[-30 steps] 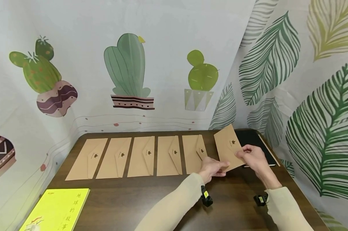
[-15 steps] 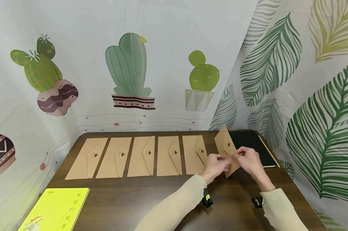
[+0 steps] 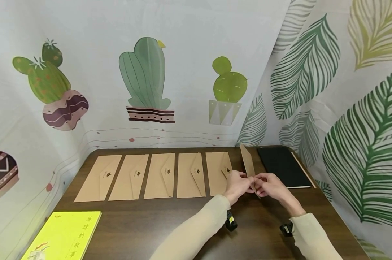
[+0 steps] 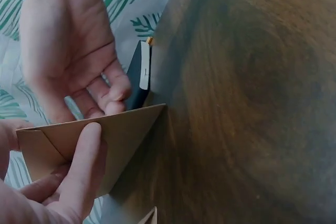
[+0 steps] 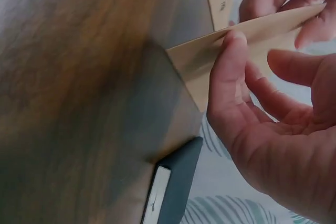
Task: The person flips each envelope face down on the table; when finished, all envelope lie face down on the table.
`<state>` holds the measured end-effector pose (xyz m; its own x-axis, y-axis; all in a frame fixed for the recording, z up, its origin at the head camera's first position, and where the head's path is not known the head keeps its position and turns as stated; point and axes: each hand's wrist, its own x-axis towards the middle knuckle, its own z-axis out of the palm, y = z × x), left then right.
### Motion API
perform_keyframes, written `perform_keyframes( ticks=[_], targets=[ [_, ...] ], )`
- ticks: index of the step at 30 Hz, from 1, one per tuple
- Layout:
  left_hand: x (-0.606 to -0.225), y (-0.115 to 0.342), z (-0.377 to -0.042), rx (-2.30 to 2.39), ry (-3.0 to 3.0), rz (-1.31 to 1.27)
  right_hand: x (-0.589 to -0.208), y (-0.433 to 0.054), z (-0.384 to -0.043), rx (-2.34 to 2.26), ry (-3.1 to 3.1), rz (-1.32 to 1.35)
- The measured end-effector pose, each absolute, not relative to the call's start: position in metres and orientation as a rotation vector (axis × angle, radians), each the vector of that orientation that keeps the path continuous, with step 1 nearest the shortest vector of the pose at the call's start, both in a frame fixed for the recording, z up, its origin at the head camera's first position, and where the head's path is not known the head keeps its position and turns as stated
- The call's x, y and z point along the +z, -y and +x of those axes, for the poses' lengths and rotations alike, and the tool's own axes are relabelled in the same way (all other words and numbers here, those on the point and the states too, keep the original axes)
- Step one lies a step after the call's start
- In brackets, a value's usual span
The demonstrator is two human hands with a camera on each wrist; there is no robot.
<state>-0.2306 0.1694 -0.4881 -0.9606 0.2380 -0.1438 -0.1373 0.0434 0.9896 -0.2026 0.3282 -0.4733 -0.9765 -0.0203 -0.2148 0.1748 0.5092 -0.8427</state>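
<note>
Nearest, on the dark table point(image 3: 144, 231), a yellow book point(image 3: 62, 234) lies well to the left of the black notebook point(image 3: 282, 168) and closer to the person. Just left of the notebook, and apart from it, is the held envelope point(image 3: 247, 160), tilted up so steeply that it looks almost edge-on from above; whether its lower edge meets the wood cannot be told. The left hand point(image 3: 237, 186) pinches it, thumb on one face and fingers on the other. The right hand point(image 3: 270, 186) is loose — bent fingertips against the face towards the notebook, thumb away from them, no pinch showing. To handle the paper well here, I would keep the left pinch light and flat so nothing creases, let the right fingertips steady that face rather than push it, and tilt slowly with the wrists. The left hand overlaps the closest of the row of five envelopes point(image 3: 155, 177), which lie flat left of the notebook, so its knuckles seem the likeliest thing to nudge that one askew — better to lift them a little. Behind the notebook and the table hangs a printed cloth point(image 3: 189, 79).
</note>
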Motion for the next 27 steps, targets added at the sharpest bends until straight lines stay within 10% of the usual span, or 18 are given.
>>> perform_keyframes(
  ticks=[27],
  targets=[
    [-0.500,-0.172,-0.249,1.424,-2.584,0.118,-0.481,-0.348,-0.214,-0.831,-2.930,0.376]
  ],
)
